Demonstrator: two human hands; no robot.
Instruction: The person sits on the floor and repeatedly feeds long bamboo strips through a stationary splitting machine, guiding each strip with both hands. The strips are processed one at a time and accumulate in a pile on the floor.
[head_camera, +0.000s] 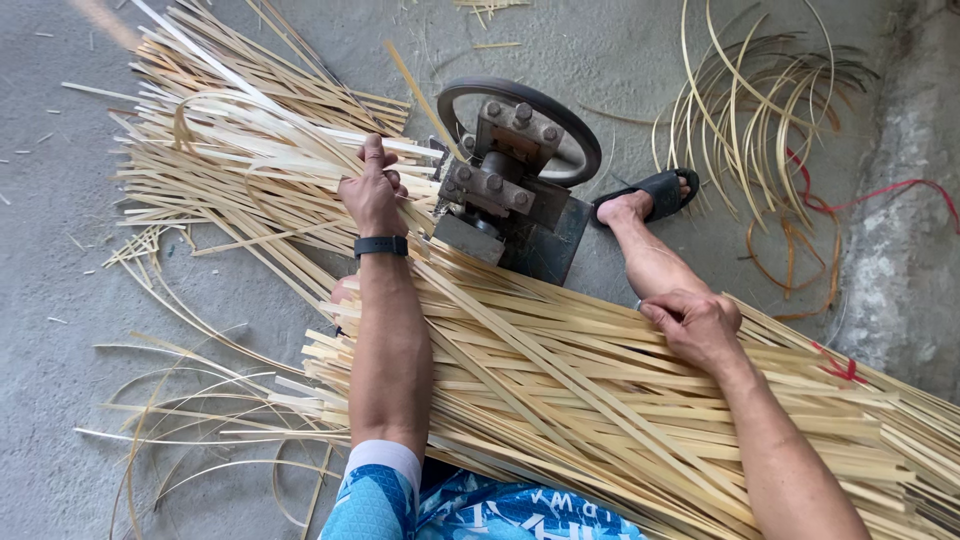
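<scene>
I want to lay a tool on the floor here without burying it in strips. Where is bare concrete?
Bare concrete floor shows along the left edge, beside the loose strips that the left hand grips, and at the top between the machine and the curled strips. The bundle under the right hand is crowded.

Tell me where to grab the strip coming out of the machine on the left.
Grip the flat strips just past the machine, where the left hand already closes on them. Come from above, fingers wrapping across the flat faces: they are thin, bendy and fan out farther away, so a hold near the outlet probably controls them best.
</scene>
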